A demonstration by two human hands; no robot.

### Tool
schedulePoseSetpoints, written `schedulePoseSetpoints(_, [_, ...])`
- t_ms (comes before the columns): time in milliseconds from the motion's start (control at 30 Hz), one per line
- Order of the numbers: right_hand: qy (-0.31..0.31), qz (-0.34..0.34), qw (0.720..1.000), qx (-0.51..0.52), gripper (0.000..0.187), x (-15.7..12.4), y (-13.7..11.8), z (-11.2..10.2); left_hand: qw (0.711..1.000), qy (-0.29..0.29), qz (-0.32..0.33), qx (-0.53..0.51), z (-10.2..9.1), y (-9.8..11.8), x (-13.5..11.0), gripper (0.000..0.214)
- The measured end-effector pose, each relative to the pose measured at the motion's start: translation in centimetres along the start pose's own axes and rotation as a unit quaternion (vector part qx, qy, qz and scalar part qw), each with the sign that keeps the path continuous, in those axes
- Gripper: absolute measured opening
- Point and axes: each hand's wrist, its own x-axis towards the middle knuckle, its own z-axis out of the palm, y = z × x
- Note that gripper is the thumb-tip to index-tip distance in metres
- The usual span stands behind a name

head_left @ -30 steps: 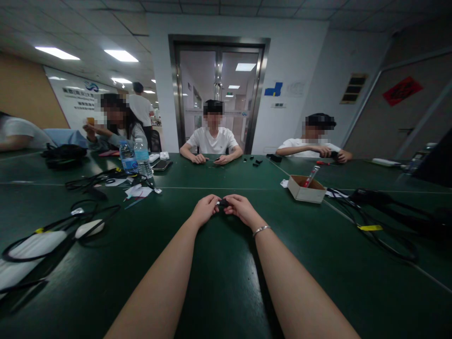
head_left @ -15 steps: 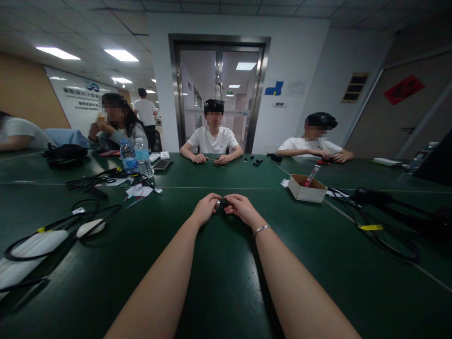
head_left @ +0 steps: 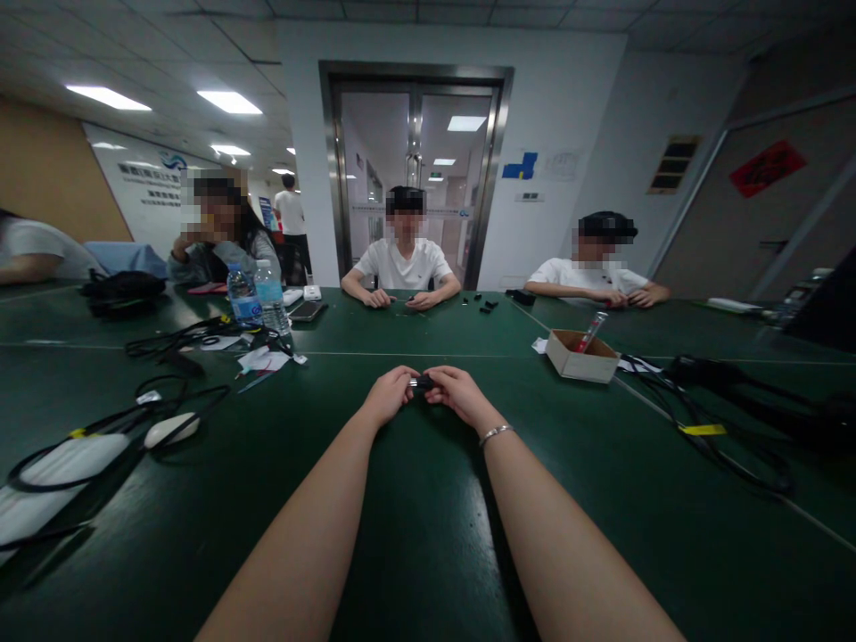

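A small black piece with a silvery end [head_left: 421, 382] is held between my two hands, just above or on the green table [head_left: 428, 464]; its kind is too small to tell. My left hand [head_left: 390, 395] pinches the silvery end on the left. On the other side, the fingers of my right hand [head_left: 457, 393] are closed on the black end. A silver bracelet [head_left: 496, 435] circles my right wrist. The fingertips partly cover the piece.
An open cardboard box [head_left: 581, 358] with a red-and-clear tube stands to the right, beside black cables [head_left: 715, 437]. To the left are two water bottles [head_left: 271, 294], paper scraps [head_left: 264, 359], a white mouse [head_left: 172, 431] and more cables. Several people sit around the table.
My hands and the black piece stay practically where they were. In the background a standing person has moved slightly to the right.
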Motion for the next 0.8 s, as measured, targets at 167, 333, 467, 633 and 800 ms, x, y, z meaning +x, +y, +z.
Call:
schedulePoseSetpoints(167, [0.003, 0.003, 1.0, 0.003, 0.001, 0.13, 0.06, -0.02, 1.0, 0.009, -0.002, 0.019, -0.04, 0.29, -0.18, 0.03])
schedulePoseSetpoints(333, [-0.004, -0.001, 1.0, 0.0, 0.002, 0.1, 0.08, -0.03, 1.0, -0.005, 0.006, 0.016, -0.06, 0.22, -0.2, 0.03])
schedulePoseSetpoints(467, [-0.003, 0.002, 1.0, 0.002, 0.002, 0.02, -0.01, 0.01, 1.0, -0.006, 0.009, 0.015, -0.07, 0.12, -0.19, 0.031])
schedulePoseSetpoints(633, [-0.001, 0.002, 1.0, 0.005, 0.006, 0.02, -0.01, 0.02, 0.999, -0.004, 0.019, 0.025, -0.09, -0.08, -0.17, 0.034])
schedulePoseSetpoints(800, [-0.001, 0.001, 1.0, 0.009, 0.003, 0.07, 0.07, 0.0, 0.999, -0.002, 0.026, 0.03, -0.04, -0.4, 0.02, 0.037])
